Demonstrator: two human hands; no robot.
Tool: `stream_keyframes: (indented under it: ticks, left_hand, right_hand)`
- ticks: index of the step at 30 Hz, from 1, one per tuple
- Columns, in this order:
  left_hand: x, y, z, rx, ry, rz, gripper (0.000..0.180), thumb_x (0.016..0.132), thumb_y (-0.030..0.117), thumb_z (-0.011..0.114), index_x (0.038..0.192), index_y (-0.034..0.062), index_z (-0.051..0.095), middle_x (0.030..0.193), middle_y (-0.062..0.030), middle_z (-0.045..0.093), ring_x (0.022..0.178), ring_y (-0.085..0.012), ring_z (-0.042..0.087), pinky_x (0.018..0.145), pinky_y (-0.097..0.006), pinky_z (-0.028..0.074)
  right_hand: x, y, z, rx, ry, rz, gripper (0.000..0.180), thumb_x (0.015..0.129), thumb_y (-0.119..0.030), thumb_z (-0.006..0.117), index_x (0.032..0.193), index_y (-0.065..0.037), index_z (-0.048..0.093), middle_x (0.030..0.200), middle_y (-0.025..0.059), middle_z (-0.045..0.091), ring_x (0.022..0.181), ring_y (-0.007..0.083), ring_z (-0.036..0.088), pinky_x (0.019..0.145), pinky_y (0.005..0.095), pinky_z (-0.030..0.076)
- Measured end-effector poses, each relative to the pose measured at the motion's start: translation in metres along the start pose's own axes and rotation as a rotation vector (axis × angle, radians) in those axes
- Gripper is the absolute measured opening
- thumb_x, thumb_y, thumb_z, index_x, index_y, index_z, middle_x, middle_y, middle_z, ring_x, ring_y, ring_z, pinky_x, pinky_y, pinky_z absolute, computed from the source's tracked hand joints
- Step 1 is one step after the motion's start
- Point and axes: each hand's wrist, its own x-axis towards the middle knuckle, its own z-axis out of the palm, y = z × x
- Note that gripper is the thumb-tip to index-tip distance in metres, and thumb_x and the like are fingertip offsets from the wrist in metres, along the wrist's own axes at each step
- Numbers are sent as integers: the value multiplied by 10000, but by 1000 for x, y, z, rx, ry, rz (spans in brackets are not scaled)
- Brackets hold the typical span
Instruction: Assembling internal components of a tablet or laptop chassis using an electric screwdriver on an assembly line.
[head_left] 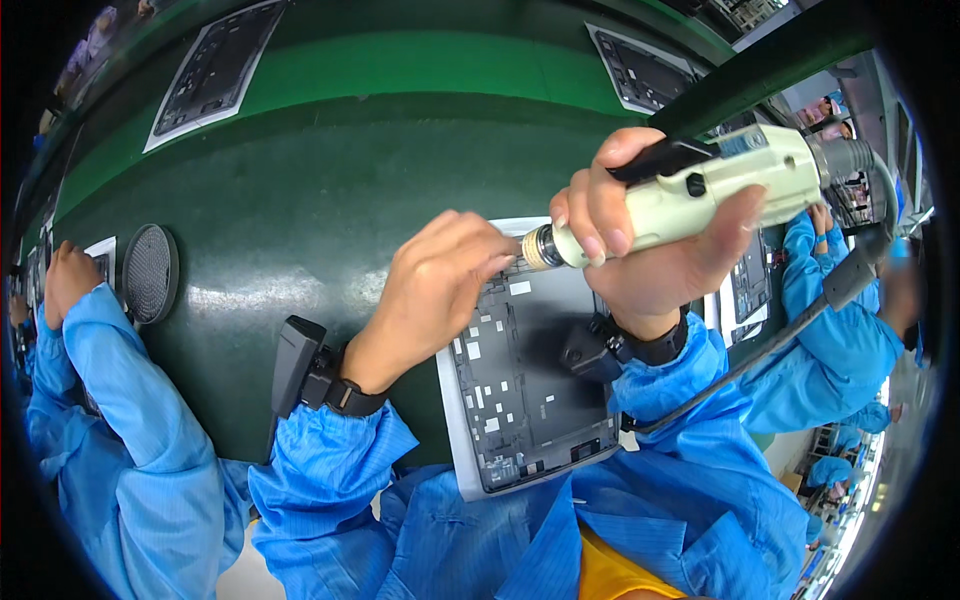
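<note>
My right hand (660, 285) is wrapped round a pale cream electric screwdriver (670, 208) with a black lever, held almost level and pointing left. Beside its brass-coloured nose, my left hand (438, 278) is closed in a pinch; whatever lies between the fingertips is too small to make out. Below both hands lies a flat black device housing (545, 400), dotted with small white patches along its inner side. It rests on a white sheet (449, 405) at the bench edge nearest me. My hands and the screwdriver hide the housing's far right part.
Across the green bench (330, 160) lie similar black housings at the far left (215, 60) and far right (640, 70). A round dark mesh-faced disc (150, 275) stands left. Co-workers' blue sleeves flank me (140, 380). The screwdriver's cable (740, 370) loops down past my right arm.
</note>
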Motion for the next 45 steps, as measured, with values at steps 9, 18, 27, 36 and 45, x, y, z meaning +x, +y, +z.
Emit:
stream_keyframes:
  ticks: [9,18,27,36,45]
  left_hand:
    - [-5,-14,-7,432,-275,34,168,647,107,694,814,118,684,911,-5,556,875,-199,496,708,-320,392]
    - [0,-17,0,370,-298,-25,179,629,110,703,807,122,688,901,-6,547,859,-205,488,687,-328,405]
    - [-1,-12,-4,377,-282,-46,193,622,102,701,814,116,689,899,-11,548,863,-211,493,699,-330,409]
    - [1,-10,-1,448,-320,4,162,666,116,698,827,99,684,914,-21,565,882,-216,503,740,-340,376]
    - [12,-1,10,557,-374,17,253,688,64,664,940,84,663,924,-78,539,891,-265,497,747,-360,360]
  right_hand:
    - [-6,28,-25,-309,171,145,799,806,-707,294,974,47,501,510,10,414,484,133,419,622,317,412]
    - [-4,30,-34,-294,205,201,803,807,-708,289,966,47,513,499,12,412,469,129,412,591,308,413]
    - [-7,31,-17,-436,120,278,748,718,-737,442,844,-2,484,496,14,418,469,123,417,585,297,422]
    - [-15,26,-26,-348,262,152,894,804,-659,389,1232,125,370,540,-4,442,500,99,429,603,269,414]
    - [-67,-43,-90,-291,688,-98,707,848,-634,312,905,43,507,511,17,401,473,143,404,610,322,406]
